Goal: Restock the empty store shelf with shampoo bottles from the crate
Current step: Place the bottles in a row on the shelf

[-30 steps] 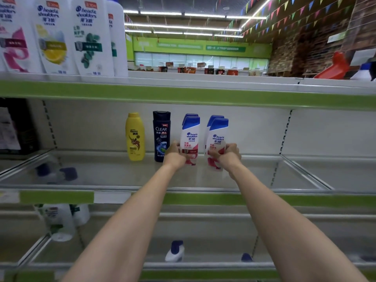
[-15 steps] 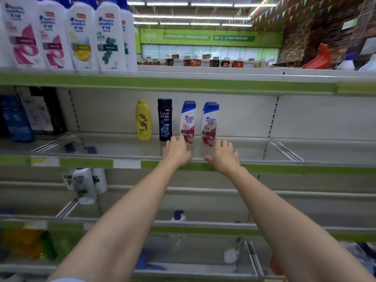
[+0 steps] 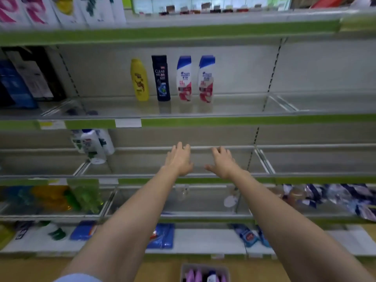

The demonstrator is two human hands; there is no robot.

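On the middle shelf [image 3: 234, 107] stand a yellow bottle [image 3: 139, 80], a black bottle [image 3: 162, 78] and two white shampoo bottles with blue caps [image 3: 184, 78], [image 3: 206, 78], side by side and upright. My left hand [image 3: 179, 159] and my right hand [image 3: 222, 162] hang in front of the shelf below, well under the bottles, fingers spread and holding nothing. A grey crate [image 3: 204, 272] with pink and white bottle tops shows at the bottom edge on the floor.
The top shelf holds several white bottles [image 3: 61, 9] at the left. White bottles [image 3: 91, 145] stand on the lower shelf at the left. Coloured bottles [image 3: 53, 198] and packets [image 3: 335, 198] fill lower bins. Clear dividers [image 3: 282, 103] split the shelves.
Both hands have let go of the two white bottles and dropped back and down from the middle shelf. The view has tilted down, so the crate has come into sight.
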